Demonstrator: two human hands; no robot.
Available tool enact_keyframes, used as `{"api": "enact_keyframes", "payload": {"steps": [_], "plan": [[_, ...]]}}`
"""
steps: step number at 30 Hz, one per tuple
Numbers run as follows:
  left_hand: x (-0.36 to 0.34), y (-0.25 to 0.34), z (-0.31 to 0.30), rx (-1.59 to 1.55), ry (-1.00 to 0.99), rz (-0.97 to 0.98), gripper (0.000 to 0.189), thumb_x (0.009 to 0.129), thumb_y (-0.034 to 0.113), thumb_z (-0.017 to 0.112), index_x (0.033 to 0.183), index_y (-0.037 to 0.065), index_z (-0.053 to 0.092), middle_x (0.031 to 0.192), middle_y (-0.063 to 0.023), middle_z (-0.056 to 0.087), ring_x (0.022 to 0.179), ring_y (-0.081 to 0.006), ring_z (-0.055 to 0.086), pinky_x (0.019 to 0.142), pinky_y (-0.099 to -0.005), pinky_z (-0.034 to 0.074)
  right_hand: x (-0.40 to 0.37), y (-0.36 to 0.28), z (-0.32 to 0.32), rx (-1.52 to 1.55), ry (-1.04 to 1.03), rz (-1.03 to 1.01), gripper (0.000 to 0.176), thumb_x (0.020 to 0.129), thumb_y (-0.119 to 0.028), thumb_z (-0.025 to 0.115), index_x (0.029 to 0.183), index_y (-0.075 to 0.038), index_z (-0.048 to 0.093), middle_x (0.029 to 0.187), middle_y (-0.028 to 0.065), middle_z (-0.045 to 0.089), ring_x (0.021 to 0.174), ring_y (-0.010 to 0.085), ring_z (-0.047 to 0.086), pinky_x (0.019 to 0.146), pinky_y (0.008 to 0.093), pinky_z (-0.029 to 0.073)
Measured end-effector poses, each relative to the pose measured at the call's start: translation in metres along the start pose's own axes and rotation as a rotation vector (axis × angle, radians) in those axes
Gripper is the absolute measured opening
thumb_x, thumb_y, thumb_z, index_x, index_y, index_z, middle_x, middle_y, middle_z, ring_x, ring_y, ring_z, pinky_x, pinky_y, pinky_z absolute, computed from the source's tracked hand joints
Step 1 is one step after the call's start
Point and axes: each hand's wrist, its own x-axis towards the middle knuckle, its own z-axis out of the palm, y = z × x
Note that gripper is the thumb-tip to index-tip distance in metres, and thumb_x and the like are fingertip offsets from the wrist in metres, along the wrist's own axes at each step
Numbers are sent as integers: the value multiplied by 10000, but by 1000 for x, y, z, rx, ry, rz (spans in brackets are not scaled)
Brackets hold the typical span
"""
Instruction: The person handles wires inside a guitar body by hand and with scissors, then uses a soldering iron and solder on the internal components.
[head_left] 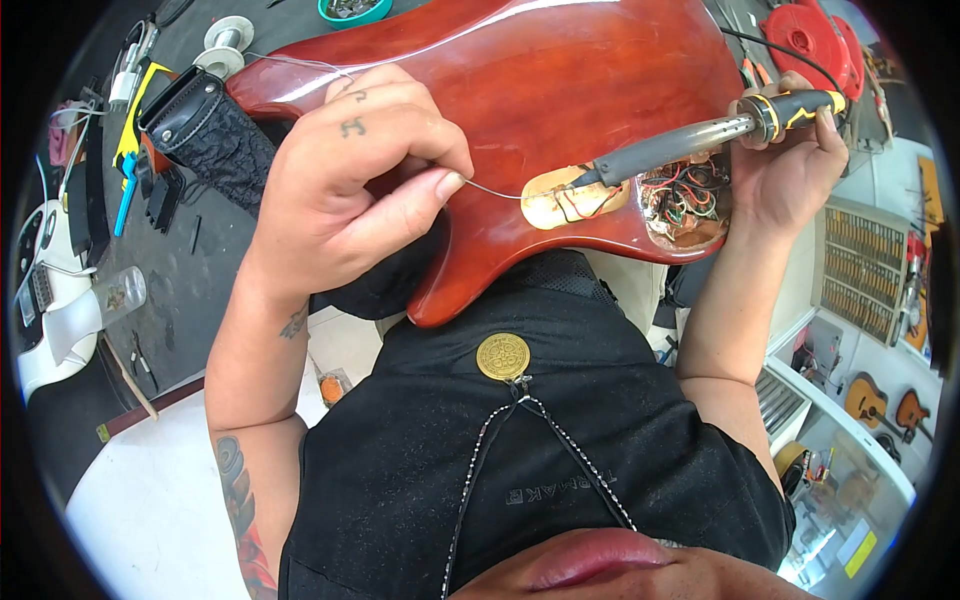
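Note:
A glossy red guitar body (480,110) lies back side up across the lap and bench. My left hand (365,180) pinches a thin solder wire (495,191) between thumb and forefinger, its end over an oval pale cavity (545,205). In my right hand (785,150) is a soldering iron (680,142), held by its black and yellow handle. The iron's tip points down into the oval cavity, close to the wire's end; whether they touch is too small to tell. Beside it, an open round cavity holds tangled coloured wires (688,200).
A solder spool (228,38) stands at the upper left near a black strap (215,130). A teal bowl (352,10) is at the top edge. A red round object (808,45) and pliers lie upper right. Guitars (868,398) and a glass case (845,470) are at right.

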Motion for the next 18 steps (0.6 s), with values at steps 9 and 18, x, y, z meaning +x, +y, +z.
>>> {"api": "enact_keyframes", "payload": {"steps": [9, 18], "plan": [[1, 0, 1, -4, -5, 4, 75, 871, 20, 725, 946, 20, 723, 828, -48, 642, 796, -225, 540, 890, -414, 445, 4, -1, -5, 8, -45, 29, 441, 1049, -333, 515, 1185, 63, 653, 777, 55, 542, 698, 164, 513, 635, 318, 438], [0, 1, 1, 20, -2, 15, 81, 855, 13, 730, 935, 20, 725, 844, -58, 665, 780, -225, 550, 906, -421, 448, 3, 1, -2, -35, -51, 27, 428, 1054, -325, 511, 1183, 55, 658, 779, 56, 548, 701, 147, 514, 631, 313, 442]]}}
